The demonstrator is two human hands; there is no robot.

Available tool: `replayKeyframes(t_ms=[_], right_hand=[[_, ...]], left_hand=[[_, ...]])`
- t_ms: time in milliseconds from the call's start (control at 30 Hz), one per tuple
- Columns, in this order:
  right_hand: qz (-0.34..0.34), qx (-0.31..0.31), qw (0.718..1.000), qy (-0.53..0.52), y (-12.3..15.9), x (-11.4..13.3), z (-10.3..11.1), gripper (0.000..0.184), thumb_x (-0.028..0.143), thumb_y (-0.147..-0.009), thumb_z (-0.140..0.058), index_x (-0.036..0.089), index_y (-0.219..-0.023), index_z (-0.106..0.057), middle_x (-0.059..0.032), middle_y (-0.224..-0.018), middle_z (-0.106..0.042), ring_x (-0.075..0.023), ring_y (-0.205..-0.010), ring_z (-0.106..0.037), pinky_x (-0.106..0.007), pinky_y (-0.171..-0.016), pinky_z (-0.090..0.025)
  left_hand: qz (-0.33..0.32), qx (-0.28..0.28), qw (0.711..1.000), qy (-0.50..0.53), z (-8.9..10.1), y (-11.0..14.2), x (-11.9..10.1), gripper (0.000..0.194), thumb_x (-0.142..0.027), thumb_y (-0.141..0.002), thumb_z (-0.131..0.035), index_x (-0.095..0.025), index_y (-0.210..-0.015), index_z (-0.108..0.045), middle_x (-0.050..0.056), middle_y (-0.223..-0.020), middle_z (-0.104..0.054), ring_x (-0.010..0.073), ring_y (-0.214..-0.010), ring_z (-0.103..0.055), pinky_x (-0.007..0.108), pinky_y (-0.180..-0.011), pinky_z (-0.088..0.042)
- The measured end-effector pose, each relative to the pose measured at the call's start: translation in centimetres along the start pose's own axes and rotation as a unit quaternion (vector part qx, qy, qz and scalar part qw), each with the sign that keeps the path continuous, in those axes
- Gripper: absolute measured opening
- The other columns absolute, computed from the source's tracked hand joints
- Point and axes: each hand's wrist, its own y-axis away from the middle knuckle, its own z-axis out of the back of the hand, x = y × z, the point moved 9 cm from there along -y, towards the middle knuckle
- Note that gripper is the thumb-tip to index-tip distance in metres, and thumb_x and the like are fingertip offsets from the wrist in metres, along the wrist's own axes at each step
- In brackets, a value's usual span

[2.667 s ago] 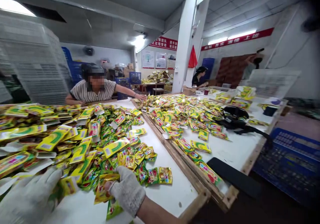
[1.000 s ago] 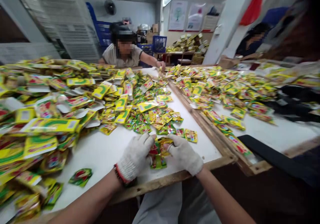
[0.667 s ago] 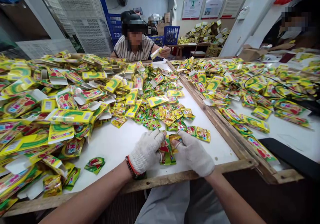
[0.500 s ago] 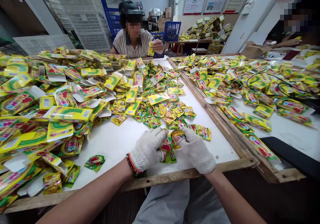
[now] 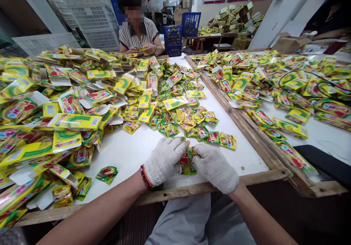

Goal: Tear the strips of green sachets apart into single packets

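My left hand (image 5: 166,160), in a white knit glove, is closed around small green candy packets (image 5: 188,161) with red fruit pictures, just above the table's front edge. My gloved right hand (image 5: 216,169) meets it from the other side, fingers pinched at the same packets. A bit of yellow wrapper shows between the hands; the fingers cover most of what they grip. Just beyond lie loose yellow packets (image 5: 228,141) and green packets (image 5: 212,137). One green packet (image 5: 106,174) sits apart on the white tabletop (image 5: 126,161) at left.
A large heap of yellow candy boxes (image 5: 74,122), many with open flaps, fills the left. Wooden strips (image 5: 233,117) divide this table from another box pile (image 5: 290,84) at right. A dark flat object (image 5: 323,161) juts in there. Across the table, a co-worker (image 5: 139,37) handles a box.
My right hand has brought its yellow packet in against the green ones, and its fingers have closed in. The view has shifted slightly. The co-worker has lowered a raised box to both hands.
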Motion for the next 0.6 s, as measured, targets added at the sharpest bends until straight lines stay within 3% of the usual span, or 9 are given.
replayKeyframes(t_ms=[133,200,300,367,433,500,600], right_hand=[[-0.062,0.038,0.98,-0.184,0.1,-0.4,0.2,0.024,0.025,-0.081,-0.051,0.015,-0.095,-0.067,-0.0023,-0.069,-0.065,-0.0139,-0.06,-0.056,-0.024,-0.059,-0.043],[-0.098,0.093,0.956,-0.259,0.9,-0.7,-0.6,0.027,0.032,-0.083,-0.051,0.014,-0.098,-0.065,0.0006,-0.057,-0.062,-0.0119,-0.049,-0.053,-0.021,-0.048,-0.039],[-0.096,0.207,0.912,-0.34,2.2,0.6,-2.9,0.028,0.039,-0.086,-0.047,0.015,-0.093,-0.06,0.0031,-0.048,-0.058,-0.0105,-0.039,-0.048,-0.019,-0.04,-0.035],[-0.096,0.244,0.892,-0.367,2.6,1.3,-4.1,0.025,0.04,-0.086,-0.047,0.017,-0.085,-0.057,0.004,-0.046,-0.057,-0.01,-0.037,-0.047,-0.018,-0.039,-0.035],[-0.107,0.224,0.894,-0.372,2.3,1.2,-4.3,0.025,0.041,-0.085,-0.048,0.018,-0.078,-0.055,0.0046,-0.043,-0.055,-0.0096,-0.036,-0.047,-0.017,-0.038,-0.033],[-0.12,0.169,0.903,-0.377,1.8,0.7,-3.7,0.027,0.042,-0.085,-0.048,0.018,-0.073,-0.052,0.0047,-0.041,-0.053,-0.0089,-0.034,-0.045,-0.017,-0.037,-0.03],[-0.129,0.091,0.902,-0.402,1.4,-0.1,-2.2,0.029,0.041,-0.086,-0.047,0.018,-0.068,-0.049,0.0041,-0.042,-0.053,-0.0078,-0.036,-0.042,-0.017,-0.039,-0.03]], left_hand=[[0.04,-0.021,0.999,-0.012,0.6,0.2,1.1,0.065,-0.022,-0.071,-0.06,-0.015,-0.132,-0.043,0.011,-0.115,-0.057,0.027,-0.101,-0.051,0.04,-0.08,-0.042],[0.049,-0.025,0.998,-0.01,0.6,0.1,1.2,0.066,-0.022,-0.071,-0.06,-0.015,-0.134,-0.042,0.011,-0.116,-0.057,0.0271,-0.102,-0.051,0.04,-0.081,-0.042],[0.023,-0.016,1.0,0.011,0.1,0.0,0.3,0.061,-0.024,-0.074,-0.059,-0.015,-0.132,-0.044,0.012,-0.113,-0.058,0.0276,-0.102,-0.052,0.041,-0.082,-0.042],[0.004,-0.012,0.999,0.043,0.1,-0.1,-0.3,0.057,-0.026,-0.077,-0.058,-0.016,-0.131,-0.046,0.012,-0.112,-0.058,0.0276,-0.101,-0.052,0.041,-0.083,-0.043],[-0.002,-0.026,0.995,0.092,0.8,-0.1,-0.3,0.059,-0.03,-0.077,-0.061,-0.017,-0.133,-0.045,0.012,-0.113,-0.058,0.0276,-0.103,-0.052,0.042,-0.085,-0.043],[0.035,-0.071,0.983,0.168,2.2,0.1,1.0,0.067,-0.036,-0.075,-0.066,-0.018,-0.135,-0.042,0.013,-0.117,-0.056,0.0275,-0.108,-0.052,0.041,-0.09,-0.043],[0.165,-0.09,0.914,0.36,2.4,0.7,4.2,0.072,-0.043,-0.073,-0.07,-0.017,-0.133,-0.042,0.012,-0.121,-0.056,0.0254,-0.108,-0.056,0.038,-0.091,-0.046]])
